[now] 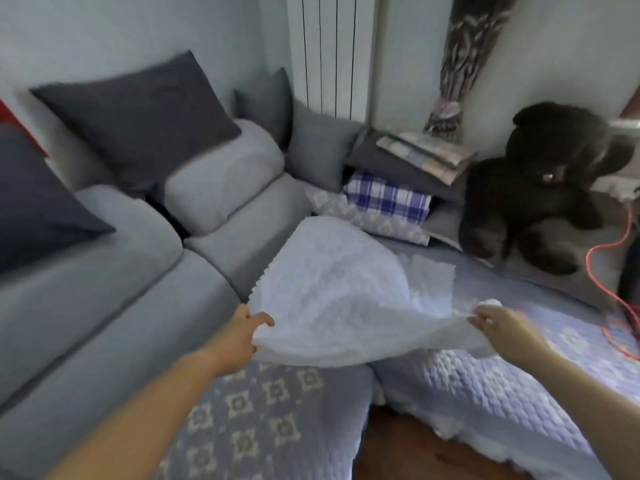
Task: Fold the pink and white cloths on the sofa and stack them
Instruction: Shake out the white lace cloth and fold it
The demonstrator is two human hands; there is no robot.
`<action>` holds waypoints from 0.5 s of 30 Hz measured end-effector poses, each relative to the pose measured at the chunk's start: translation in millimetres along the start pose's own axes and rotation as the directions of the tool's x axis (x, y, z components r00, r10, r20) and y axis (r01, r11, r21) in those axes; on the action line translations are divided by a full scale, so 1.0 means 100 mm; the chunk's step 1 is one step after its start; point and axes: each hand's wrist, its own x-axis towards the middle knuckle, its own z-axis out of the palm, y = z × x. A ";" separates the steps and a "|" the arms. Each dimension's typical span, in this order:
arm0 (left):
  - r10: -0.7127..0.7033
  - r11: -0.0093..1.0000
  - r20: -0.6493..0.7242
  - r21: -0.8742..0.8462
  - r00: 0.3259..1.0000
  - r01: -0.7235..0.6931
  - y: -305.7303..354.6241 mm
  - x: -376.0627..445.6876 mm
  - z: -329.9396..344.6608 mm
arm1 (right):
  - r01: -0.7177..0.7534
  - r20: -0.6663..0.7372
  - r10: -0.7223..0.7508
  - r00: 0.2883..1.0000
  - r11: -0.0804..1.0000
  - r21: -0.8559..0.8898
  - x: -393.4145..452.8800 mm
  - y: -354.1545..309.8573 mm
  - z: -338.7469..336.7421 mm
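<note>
Only the head view to go on, so here's what it shows: the white cloth [332, 299] is right in the middle of the frame, held up by its near edge and billowing over the quilted cover [485, 382] on the sofa [104, 306]. The left hand [239, 337] at about 8 o'clock from the cloth's centre has its fingers [261, 318] pinched on the near-left corner, and the right hand [502, 327] at about 4 o'clock grips the near-right corner the same way. The far end of the cloth droops back down toward 12 o'clock, close to a plaid blanket [384, 199] and a pile of bedding beside a dark teddy bear [550, 188]. Progress-wise I'd say this is pretty early: the cloth looks spread open, no crease in it yet, so it's just being laid out or shaken flat. I can't spot any pink cloth anywhere, and no finished stack either. So basically all the folding and stacking is left.
</note>
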 end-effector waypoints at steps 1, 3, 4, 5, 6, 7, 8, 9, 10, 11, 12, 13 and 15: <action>-0.040 0.996 0.043 -0.074 0.998 0.043 -0.01 0.02 0.20 | -0.012 0.041 0.013 0.999 1.000 -0.011 0.03 0.14 0.17; -0.147 0.964 0.083 -0.210 0.986 0.162 -0.08 0.08 0.58 | -0.046 0.129 0.048 0.990 0.999 -0.020 0.09 0.41 0.46; -0.215 0.933 0.084 -0.278 0.973 0.230 -0.09 0.11 0.75 | -0.066 0.170 0.068 0.983 0.998 -0.021 0.11 0.54 0.59; -0.287 0.894 0.060 -0.341 0.956 0.290 -0.11 0.14 0.90 | -0.083 0.210 0.085 0.974 0.996 -0.021 0.13 0.66 0.71; -0.375 0.844 0.023 -0.404 0.927 0.352 -0.12 0.18 1.04 | -0.093 0.242 0.096 0.965 0.995 -0.021 0.12 0.75 0.80; -0.467 0.788 -0.014 -0.460 0.884 0.409 -0.12 0.22 1.16 | -0.107 0.266 0.109 0.958 0.994 -0.021 0.11 0.84 0.89; -0.563 0.718 -0.036 -0.517 0.826 0.467 -0.12 0.24 1.26 | -0.121 0.281 0.119 0.952 0.993 -0.012 0.09 0.90 0.95; -0.632 0.658 -0.050 -0.562 0.774 0.501 -0.10 0.25 1.33 | -0.134 0.293 0.128 0.948 0.991 0.000 0.07 0.94 1.00; -0.682 0.599 -0.040 -0.605 0.731 0.525 -0.08 0.24 1.37 | -0.135 0.305 0.127 0.944 0.991 0.005 0.04 0.98 1.05; -0.708 0.570 -0.041 -0.622 0.705 0.536 -0.07 0.23 1.39 | -0.128 0.320 0.119 0.940 0.992 0.007 0.01 1.00 1.09; -0.722 0.569 -0.062 -0.619 0.689 0.541 -0.08 0.21 1.39 | -0.119 0.343 0.108 0.933 0.993 0.012 -0.01 1.01 1.11; -0.725 0.583 -0.075 -0.596 0.685 0.552 -0.09 0.20 1.39 | -0.105 0.365 0.090 0.927 0.994 0.021 -0.03 1.03 1.13; -0.714 0.629 -0.086 -0.517 0.695 0.581 -0.14 0.19 1.41 | -0.053 0.391 0.044 0.919 0.998 0.014 -0.09 1.07 1.15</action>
